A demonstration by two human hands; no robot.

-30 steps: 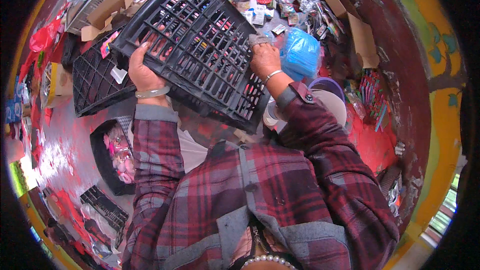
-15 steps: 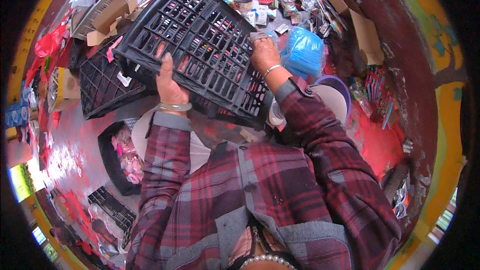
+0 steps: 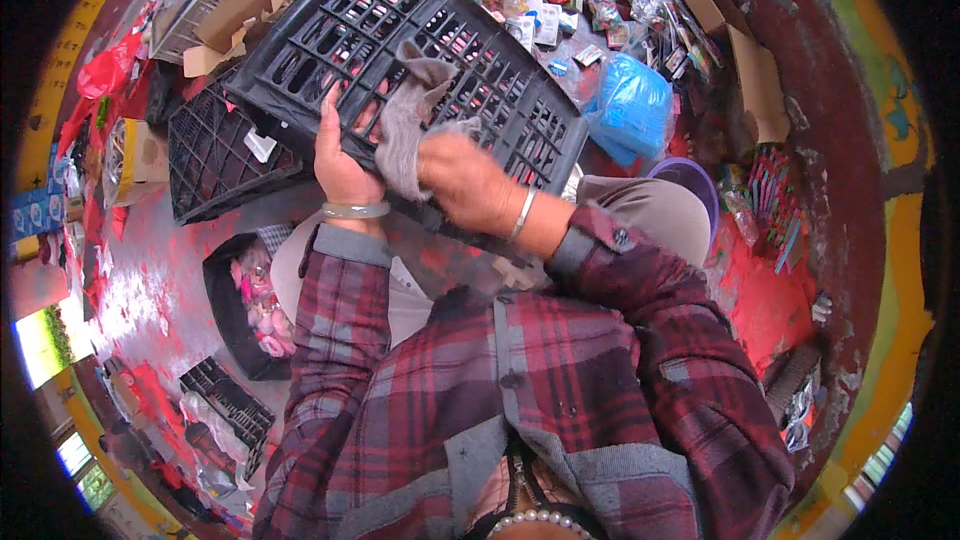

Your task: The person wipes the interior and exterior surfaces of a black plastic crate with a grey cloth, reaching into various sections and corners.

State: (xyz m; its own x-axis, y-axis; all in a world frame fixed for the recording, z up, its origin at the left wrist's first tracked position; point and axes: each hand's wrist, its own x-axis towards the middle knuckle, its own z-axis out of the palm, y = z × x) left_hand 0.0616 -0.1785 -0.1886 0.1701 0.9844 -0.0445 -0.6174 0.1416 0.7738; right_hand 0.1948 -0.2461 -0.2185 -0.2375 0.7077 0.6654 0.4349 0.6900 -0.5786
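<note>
A black plastic lattice crate (image 3: 470, 50) is tilted up in front of me, its slotted side facing the camera. My left hand (image 3: 340, 155), with a bangle on the wrist, grips the crate's near lower edge. My right hand (image 3: 470, 180), also with a bangle on the wrist, presses a grey cloth (image 3: 405, 125) against the crate's side, just to the right of the left hand. The cloth hangs over the lattice in a bunched fold. Both sleeves are red and grey plaid.
A second black crate (image 3: 215, 155) lies on the red floor at the left. A grey basket (image 3: 210, 0) holds cardboard at the upper left. A blue plastic bag (image 3: 630, 105) and many small packets lie at the upper right. A purple tub (image 3: 690, 185) stands behind my right arm.
My right hand has left the crate's right edge and come to the middle with a grey cloth. My left hand slid right along the near edge. The crate shifted slightly right.
</note>
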